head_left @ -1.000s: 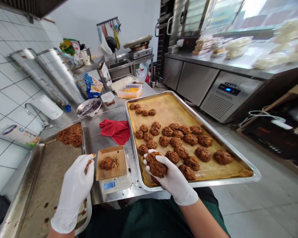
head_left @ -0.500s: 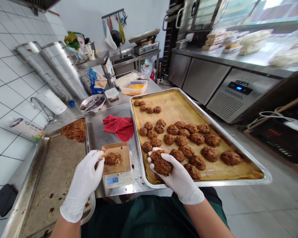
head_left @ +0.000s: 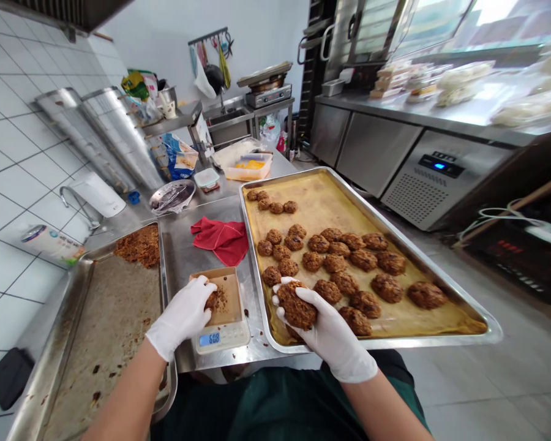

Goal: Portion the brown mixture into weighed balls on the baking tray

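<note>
A white glove covers my left hand [head_left: 188, 315], whose fingers curl around a small brown filling ball [head_left: 211, 300] on the kitchen scale [head_left: 227, 335]. Most of that ball is hidden by the fingers. Crumbs lie beside it on the brown paper tray [head_left: 232, 303], and the display reads about 60.8. My right hand [head_left: 333, 334], also gloved, cups a larger brown filling lump [head_left: 297, 306] over the near left corner of the baking tray [head_left: 371, 342]. Several brown balls [head_left: 335, 263] of differing sizes sit in groups on that tray's yellowish liner.
At left, a metal tray [head_left: 114, 318] holds loose brown mixture [head_left: 140, 246] at its far end. A red cloth [head_left: 223, 239] lies behind the scale. Farther back are a film-covered bowl [head_left: 172, 196] and a plastic tub with yellow contents [head_left: 248, 166]. A steel counter [head_left: 376, 144] stands at right.
My left hand has moved right and onto the small ball on the scale, its fingers closing around it. My right hand keeps the larger lump in nearly the same place.
</note>
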Tool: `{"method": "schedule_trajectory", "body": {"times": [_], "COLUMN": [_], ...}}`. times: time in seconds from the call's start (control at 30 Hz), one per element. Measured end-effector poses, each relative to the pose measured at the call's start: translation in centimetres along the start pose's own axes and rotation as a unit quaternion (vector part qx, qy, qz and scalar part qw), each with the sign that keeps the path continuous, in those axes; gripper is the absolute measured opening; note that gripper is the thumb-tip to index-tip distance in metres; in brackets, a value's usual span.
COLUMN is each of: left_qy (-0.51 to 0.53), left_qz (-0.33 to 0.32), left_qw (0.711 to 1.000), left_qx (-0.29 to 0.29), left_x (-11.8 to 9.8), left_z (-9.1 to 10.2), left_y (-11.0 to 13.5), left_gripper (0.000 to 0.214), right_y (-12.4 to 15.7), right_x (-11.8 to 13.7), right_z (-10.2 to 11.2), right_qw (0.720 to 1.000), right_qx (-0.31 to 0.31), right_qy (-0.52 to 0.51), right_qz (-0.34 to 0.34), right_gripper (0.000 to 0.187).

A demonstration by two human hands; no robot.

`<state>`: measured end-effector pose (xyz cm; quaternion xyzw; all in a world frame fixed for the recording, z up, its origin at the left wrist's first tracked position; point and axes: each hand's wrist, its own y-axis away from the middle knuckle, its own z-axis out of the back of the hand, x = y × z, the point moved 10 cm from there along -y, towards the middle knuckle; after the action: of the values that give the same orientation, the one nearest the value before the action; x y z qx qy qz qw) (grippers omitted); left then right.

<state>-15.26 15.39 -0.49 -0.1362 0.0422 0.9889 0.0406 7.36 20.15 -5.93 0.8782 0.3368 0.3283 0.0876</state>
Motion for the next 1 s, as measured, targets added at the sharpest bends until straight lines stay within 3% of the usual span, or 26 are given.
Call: {"method": "schedule_trajectory", "body": {"times": [0.17,0.37,0.5,0.6,0.67,0.8,0.87,1.0], "left_qy": [0.055,0.217,0.347,0.424,0.462,0.532,0.581,0.699], "left_qz": [0.010,0.032,0.053,0.083,0.101,0.119,0.125,0.172], "left_qw": [0.998,0.971,0.935,0.902,0.878,0.825,0.790,0.685], "left_qx": [0.029,0.095,0.051,-0.022,-0.074,-0.146,-0.149,-0.113], "left_x": [1.1,2.8,2.3,2.1,2.2,1.4,0.2,-2.3], "left_z": [0.5,1.1,2.3,3.2,3.4,2.9,1.9,-1.1], "left_y": [-1.6,-3.7,-3.6,-1.9,-0.5,2.2,3.0,3.9], "left_gripper": [0.035,0.023,0.029,0.038,0.033,0.034,0.035,0.041], "right_y": [0.0,0.2,0.2,0.2,0.1,0.0,-0.1,-0.1], "right_x": [0.1,0.4,0.4,0.4,0.5,0.8,0.5,0.3], "right_z": [0.2,0.2,0.1,0.4,0.6,0.9,1.2,1.1], "right_qw": [1.000,1.000,1.000,1.000,0.999,0.996,0.998,0.999], "right_qx": [-0.012,-0.027,-0.024,-0.015,-0.004,0.012,-0.004,-0.022], "right_qy": [-0.008,-0.006,-0.006,0.005,0.023,0.054,0.045,0.030], "right_qz": [0.002,0.011,0.007,0.014,0.030,0.063,0.042,0.018], "right_gripper": [0.027,0.028,0.030,0.032,0.033,0.037,0.034,0.028]}}
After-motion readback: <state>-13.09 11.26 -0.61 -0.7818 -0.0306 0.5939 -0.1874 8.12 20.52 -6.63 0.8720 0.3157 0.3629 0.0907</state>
